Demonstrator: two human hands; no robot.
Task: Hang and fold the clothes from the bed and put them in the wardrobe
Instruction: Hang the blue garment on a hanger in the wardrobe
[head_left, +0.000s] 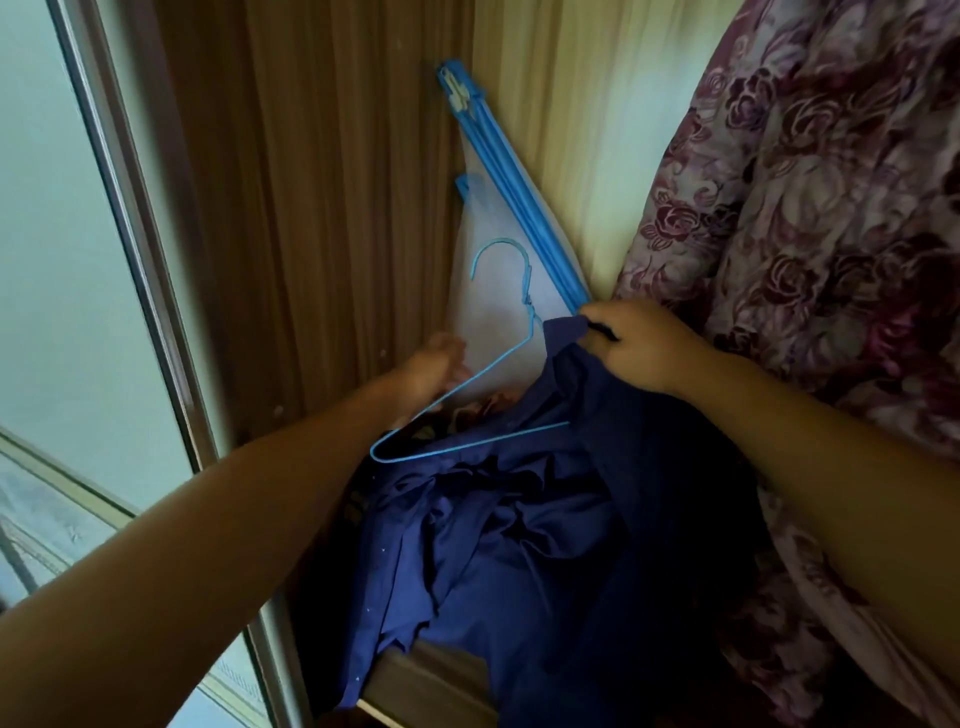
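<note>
A dark blue shirt (519, 545) hangs crumpled inside the open wardrobe, low in the middle of the view. My right hand (639, 345) pinches its collar at the top and holds it up. A thin blue wire hanger (457, 400) is tilted with its right arm tucked under the shirt's collar and its hook pointing up. My left hand (431, 369) grips the hanger's left arm, blurred by motion.
A clear storage bag with a blue zip strip (511, 197) leans against the wardrobe's wooden back panel (311, 208). A floral purple-and-cream fabric (810, 208) hangs at the right. The sliding door's metal frame (140, 249) runs down the left.
</note>
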